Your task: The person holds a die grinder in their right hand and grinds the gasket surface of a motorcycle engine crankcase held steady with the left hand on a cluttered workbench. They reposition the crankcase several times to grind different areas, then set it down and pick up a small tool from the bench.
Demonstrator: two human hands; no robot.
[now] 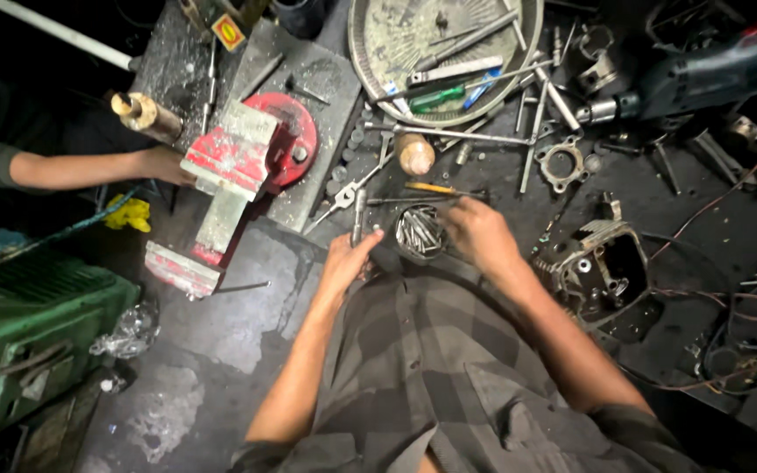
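My left hand (349, 258) is closed around a slim metal rod tool (357, 215) that points up and away from me, at the front edge of a dark, cluttered workbench (703, 201). Just right of it stands a small round tin (420, 231) full of thin metal pins. My right hand (478, 235) rests at the tin's right rim, fingers bent toward the pins; whether it pinches one is hidden. A yellow-handled screwdriver (431, 187) lies just behind the tin.
A red bench vise (243, 162) sits at the left, and another person's hand (164, 165) touches it. A round metal tray (444, 44) of tools lies at the back. An engine cylinder part (602, 263) sits right of me, an electric drill (694, 79) behind it.
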